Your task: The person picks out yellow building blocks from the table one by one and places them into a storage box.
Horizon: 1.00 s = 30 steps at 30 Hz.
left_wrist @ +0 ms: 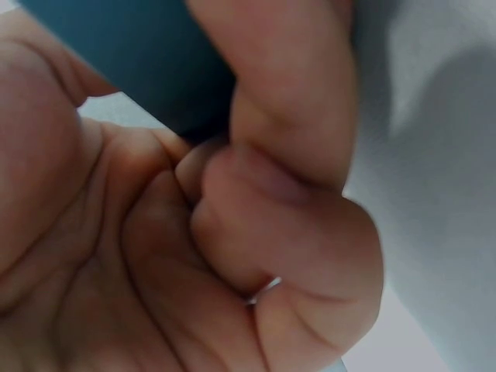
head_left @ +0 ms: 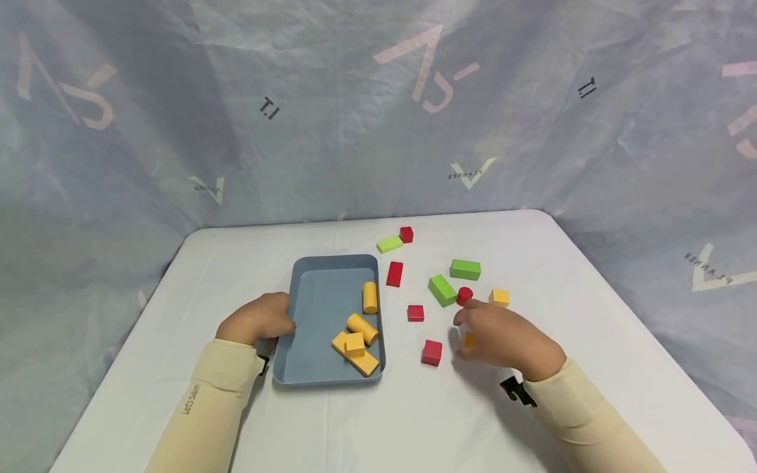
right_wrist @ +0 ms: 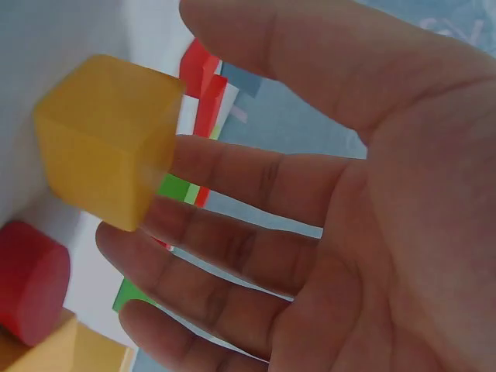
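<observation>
A blue-grey tray [head_left: 313, 315] lies on the white table, its left wall pinched by my left hand [head_left: 260, 318]. Curled fingers [left_wrist: 294, 225] and the dark tray wall fill the left wrist view. Inside the tray are two yellow cylinders [head_left: 369, 297], a yellow flat block [head_left: 363, 361] and a yellow cube [head_left: 355, 344] resting on it. To the tray's right, my right hand [head_left: 505, 338] hovers over another yellow cube [right_wrist: 101, 139], mostly hidden from the head view. Its fingers are nearly straight and the thumb stands apart from the cube.
Right of the tray lie several red blocks [head_left: 432, 353], green blocks [head_left: 465, 269], a light green block [head_left: 389, 244], a red cylinder [head_left: 464, 295] and a yellow block [head_left: 499, 297]. A grey printed cloth [head_left: 343, 164] hangs behind the table [head_left: 236, 263].
</observation>
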### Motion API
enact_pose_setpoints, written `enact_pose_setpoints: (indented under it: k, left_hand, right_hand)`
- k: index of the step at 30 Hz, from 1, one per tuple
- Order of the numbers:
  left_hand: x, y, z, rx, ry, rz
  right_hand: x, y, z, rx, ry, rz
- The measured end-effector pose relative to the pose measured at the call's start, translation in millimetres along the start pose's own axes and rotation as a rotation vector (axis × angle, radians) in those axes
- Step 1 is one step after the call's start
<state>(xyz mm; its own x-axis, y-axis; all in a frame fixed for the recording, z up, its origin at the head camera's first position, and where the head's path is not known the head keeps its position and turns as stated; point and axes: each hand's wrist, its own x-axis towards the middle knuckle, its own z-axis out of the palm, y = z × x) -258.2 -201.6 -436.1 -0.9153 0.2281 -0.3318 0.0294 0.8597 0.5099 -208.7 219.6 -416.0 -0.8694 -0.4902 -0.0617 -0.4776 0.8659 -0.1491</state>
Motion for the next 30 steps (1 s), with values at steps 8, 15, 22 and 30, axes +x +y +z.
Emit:
enact_pose_setpoints:
  k: [8,15,22,30]
  left_hand:
    - [-1.1,0.2,-0.9,0.008,0.004,0.005]
    - [0.5,-1.7,-0.2,0.010,0.000,0.005]
    - [0.6,-2.1,0.1,0.005,0.005,0.007]
    - [-1.1,-0.4,-0.6,0.004,0.001,0.005]
  right_hand:
    - [-7,-1,7,-0.026,-0.016,0.008]
    - [-10,1,11,-0.063,0.004,0.005]
    - [-10,3,15,-0.066,0.034,-0.015]
    - [-7,6,17,-0.086,0.080,-0.093]
